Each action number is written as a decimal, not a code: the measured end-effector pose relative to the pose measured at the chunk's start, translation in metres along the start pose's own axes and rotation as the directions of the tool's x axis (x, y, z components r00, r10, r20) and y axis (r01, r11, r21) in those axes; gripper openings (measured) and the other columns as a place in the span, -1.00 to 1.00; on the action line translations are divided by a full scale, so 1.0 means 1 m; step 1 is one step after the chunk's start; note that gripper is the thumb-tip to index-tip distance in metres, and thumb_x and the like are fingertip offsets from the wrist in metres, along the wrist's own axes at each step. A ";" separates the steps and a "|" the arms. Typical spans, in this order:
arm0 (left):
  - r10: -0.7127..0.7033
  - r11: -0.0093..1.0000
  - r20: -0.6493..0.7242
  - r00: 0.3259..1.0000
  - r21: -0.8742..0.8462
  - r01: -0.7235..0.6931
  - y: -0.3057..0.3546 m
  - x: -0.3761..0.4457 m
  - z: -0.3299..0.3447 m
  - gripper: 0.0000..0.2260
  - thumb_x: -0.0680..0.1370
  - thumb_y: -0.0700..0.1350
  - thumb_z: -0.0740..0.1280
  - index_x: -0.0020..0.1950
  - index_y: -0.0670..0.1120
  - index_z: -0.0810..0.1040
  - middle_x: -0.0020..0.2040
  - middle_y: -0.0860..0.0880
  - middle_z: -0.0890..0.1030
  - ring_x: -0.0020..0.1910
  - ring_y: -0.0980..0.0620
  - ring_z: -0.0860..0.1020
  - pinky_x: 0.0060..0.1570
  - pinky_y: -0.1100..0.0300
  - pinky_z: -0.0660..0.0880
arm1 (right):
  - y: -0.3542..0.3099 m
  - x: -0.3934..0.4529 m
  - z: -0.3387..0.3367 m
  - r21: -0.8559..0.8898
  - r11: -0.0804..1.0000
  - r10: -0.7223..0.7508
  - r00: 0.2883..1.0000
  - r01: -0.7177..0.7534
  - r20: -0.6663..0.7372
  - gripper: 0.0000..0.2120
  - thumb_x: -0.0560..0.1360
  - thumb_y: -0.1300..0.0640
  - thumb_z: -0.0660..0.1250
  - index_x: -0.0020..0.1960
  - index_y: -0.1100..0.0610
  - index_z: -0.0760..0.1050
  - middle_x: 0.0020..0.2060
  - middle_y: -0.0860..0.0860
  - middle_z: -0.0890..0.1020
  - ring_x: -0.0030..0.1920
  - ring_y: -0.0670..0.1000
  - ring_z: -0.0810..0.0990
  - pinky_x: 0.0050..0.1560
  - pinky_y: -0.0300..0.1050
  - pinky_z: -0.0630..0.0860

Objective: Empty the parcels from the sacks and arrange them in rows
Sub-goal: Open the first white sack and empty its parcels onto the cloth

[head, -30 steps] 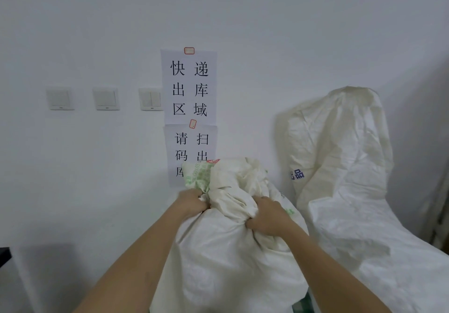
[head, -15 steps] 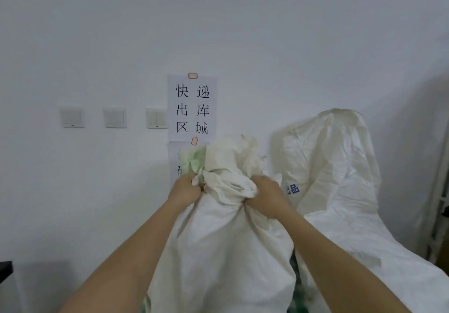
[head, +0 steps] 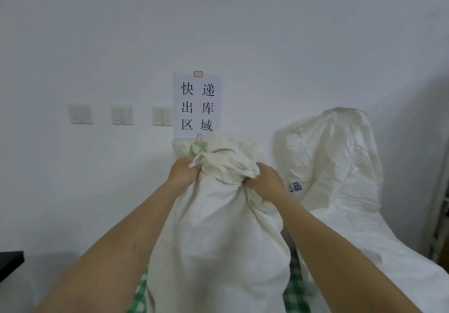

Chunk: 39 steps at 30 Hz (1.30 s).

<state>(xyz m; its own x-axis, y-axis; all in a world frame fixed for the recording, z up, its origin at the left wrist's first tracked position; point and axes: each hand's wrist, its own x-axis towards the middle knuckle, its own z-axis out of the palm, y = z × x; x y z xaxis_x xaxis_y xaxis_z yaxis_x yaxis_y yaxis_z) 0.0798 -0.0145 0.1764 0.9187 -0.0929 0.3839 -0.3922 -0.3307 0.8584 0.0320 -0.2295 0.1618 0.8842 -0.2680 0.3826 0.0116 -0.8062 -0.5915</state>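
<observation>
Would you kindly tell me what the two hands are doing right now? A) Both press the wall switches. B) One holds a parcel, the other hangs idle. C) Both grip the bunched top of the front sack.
C: the left hand and right hand both clutch the gathered neck of the front sack.

Only readable stuff: the paper sign (head: 197, 105) taped on the wall says 快递 / 出库 / 区域 in big black characters, three rows of two. Right of the sign and lower, a white sack (head: 332, 167) has blue print (head: 295, 187), looks like 品, the rest is hidden.
</observation>
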 end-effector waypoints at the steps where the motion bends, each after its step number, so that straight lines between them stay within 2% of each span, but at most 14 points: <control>1: 0.010 0.998 -0.011 1.000 -0.056 -0.011 0.006 0.003 -0.001 -0.88 0.52 -0.10 0.33 -0.23 0.03 0.55 -0.05 -0.15 0.64 0.03 -0.11 0.58 -0.12 0.14 0.41 | -0.005 0.004 -0.003 0.045 0.999 -0.009 0.996 0.012 -0.085 -0.68 0.42 0.08 0.36 0.15 0.11 0.47 0.07 0.14 0.54 0.09 0.19 0.53 -0.04 -0.05 0.45; 4: 0.026 0.972 -0.040 0.999 -0.233 -0.034 0.015 0.005 -0.008 -0.90 0.57 -0.13 0.32 -0.04 0.06 0.58 -0.12 0.10 0.61 -0.11 0.13 0.56 -0.18 0.27 0.45 | -0.012 0.004 -0.008 0.039 0.993 -0.093 0.945 0.110 -0.314 -0.58 0.44 0.14 0.36 0.29 0.11 0.43 0.11 0.12 0.45 0.13 0.17 0.41 -0.07 -0.09 0.30; 6: 0.026 0.973 -0.021 0.999 -0.230 -0.031 0.011 0.007 -0.009 -0.90 0.57 -0.16 0.32 -0.05 0.03 0.58 -0.14 0.10 0.60 -0.11 0.09 0.56 -0.17 0.25 0.45 | -0.013 0.003 -0.006 -0.061 0.990 -0.140 0.958 0.128 -0.249 -0.58 0.45 0.09 0.37 0.28 0.09 0.42 0.10 0.10 0.45 0.13 0.17 0.43 -0.08 -0.07 0.37; 8: 0.009 0.967 -0.043 0.999 -0.256 -0.020 0.010 0.007 -0.008 -0.90 0.57 -0.19 0.32 -0.10 0.00 0.57 -0.16 0.06 0.59 -0.11 0.05 0.54 -0.21 0.26 0.44 | -0.014 0.007 -0.008 -0.029 0.997 -0.071 0.982 0.066 -0.175 -0.66 0.45 0.03 0.37 0.18 0.10 0.44 0.05 0.12 0.49 0.08 0.20 0.51 -0.06 -0.02 0.46; 12: 0.013 0.934 -0.160 0.987 -0.351 -0.069 0.024 0.013 -0.016 -0.90 0.56 -0.15 0.33 -0.12 0.02 0.57 -0.11 0.06 0.59 -0.17 0.14 0.53 -0.22 0.26 0.43 | -0.027 0.012 -0.023 0.019 0.975 -0.204 0.925 0.222 -0.321 -0.57 0.42 0.10 0.40 0.26 0.13 0.45 0.07 0.09 0.47 0.06 0.14 0.48 -0.07 -0.08 0.38; 17: -0.079 0.963 -0.080 0.994 -0.263 0.055 0.006 0.010 -0.019 -0.85 0.60 -0.08 0.27 0.14 -0.08 0.50 0.01 -0.03 0.54 -0.04 0.02 0.50 -0.21 0.24 0.40 | -0.011 0.014 -0.016 0.019 0.999 -0.042 0.995 0.044 -0.086 -0.53 0.41 -0.10 0.38 0.25 0.07 0.45 0.09 0.08 0.55 0.04 0.12 0.55 0.01 0.02 0.52; 21: -0.132 0.967 -0.036 0.991 -0.224 0.121 0.008 0.005 -0.018 -0.75 0.61 -0.03 0.26 0.27 -0.02 0.39 0.12 0.00 0.46 0.09 0.01 0.45 0.01 0.14 0.38 | -0.003 0.013 -0.016 0.070 0.997 -0.019 0.998 0.023 -0.058 -0.50 0.39 -0.14 0.38 0.26 0.05 0.45 0.09 0.07 0.54 0.06 0.13 0.55 0.08 0.12 0.53; 26: -0.113 0.904 0.114 0.987 -0.401 0.150 0.019 -0.005 -0.025 -0.57 0.56 -0.12 0.29 0.41 0.08 0.30 0.36 0.07 0.33 0.29 0.03 0.38 0.26 0.05 0.33 | 0.003 0.010 -0.022 0.215 0.976 0.018 1.000 -0.021 0.016 -0.47 0.41 -0.10 0.43 0.32 0.03 0.43 0.16 0.02 0.55 0.16 0.09 0.54 0.19 0.10 0.49; 27: -0.088 0.921 0.115 0.989 -0.369 0.125 0.021 -0.007 -0.025 -0.49 0.54 -0.04 0.32 0.45 0.10 0.26 0.40 0.05 0.27 0.35 0.01 0.33 0.27 0.07 0.30 | 0.002 0.008 -0.022 0.245 0.969 0.006 1.000 -0.006 0.000 -0.46 0.41 -0.09 0.43 0.34 0.02 0.42 0.17 0.00 0.54 0.17 0.08 0.53 0.20 0.08 0.49; 29: -0.009 0.997 0.086 0.996 -0.077 0.016 0.024 -0.008 -0.022 -0.25 0.39 0.22 0.39 0.51 0.17 0.16 0.51 0.03 0.12 0.51 -0.03 0.11 0.41 0.01 0.16 | 0.000 0.004 -0.023 0.280 0.960 -0.023 0.999 0.029 -0.026 -0.47 0.44 -0.08 0.40 0.37 0.01 0.40 0.19 -0.04 0.55 0.19 0.04 0.52 0.22 0.06 0.48; 32: 0.117 0.953 -0.022 0.993 0.283 -0.106 0.030 -0.011 -0.013 -0.15 0.34 0.36 0.37 0.52 0.23 0.05 0.57 0.06 -0.05 0.55 -0.02 -0.14 0.48 -0.13 -0.10 | -0.004 0.002 -0.021 0.231 0.971 -0.052 0.998 0.055 -0.022 -0.57 0.47 -0.07 0.30 0.32 -0.02 0.46 0.15 -0.06 0.60 0.15 0.05 0.56 0.21 0.13 0.49; 34: 0.177 0.940 -0.041 0.983 0.302 -0.157 0.038 -0.011 -0.011 -0.15 0.31 0.38 0.37 0.51 0.24 0.07 0.56 0.08 -0.01 0.54 -0.02 -0.07 0.46 -0.19 -0.10 | -0.008 0.003 -0.024 0.195 0.980 -0.048 0.999 0.046 0.007 -0.71 0.50 0.04 0.26 0.19 0.05 0.54 0.02 0.00 0.65 0.04 0.09 0.59 0.13 0.14 0.53; 36: 0.194 0.906 0.072 0.978 0.368 -0.207 0.046 -0.012 -0.010 -0.15 0.30 0.41 0.35 0.50 0.29 0.06 0.55 0.13 -0.01 0.53 -0.02 0.00 0.44 -0.24 -0.11 | -0.011 0.005 -0.029 0.167 0.985 -0.040 0.998 0.032 0.042 -0.78 0.51 0.13 0.22 0.09 0.14 0.56 -0.07 0.04 0.65 -0.04 0.13 0.60 0.02 0.06 0.53; 39: 0.086 0.886 0.241 0.967 0.426 -0.185 0.056 -0.014 -0.010 -0.05 0.17 0.58 0.17 0.50 0.33 -0.01 0.55 0.13 -0.01 0.52 -0.05 0.09 0.44 -0.21 0.00 | -0.013 0.005 -0.033 0.157 0.985 -0.079 0.997 0.074 0.024 -0.68 0.48 0.21 0.19 0.18 0.05 0.54 0.00 -0.02 0.65 0.02 0.07 0.59 0.04 0.01 0.54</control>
<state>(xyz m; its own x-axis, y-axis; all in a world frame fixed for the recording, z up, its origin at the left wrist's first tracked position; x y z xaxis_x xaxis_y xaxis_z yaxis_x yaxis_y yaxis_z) 0.0449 -0.0225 0.2222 0.8659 -0.3449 0.3624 -0.4970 -0.6760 0.5441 0.0206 -0.2377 0.1950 0.8916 -0.1905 0.4108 0.1505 -0.7309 -0.6656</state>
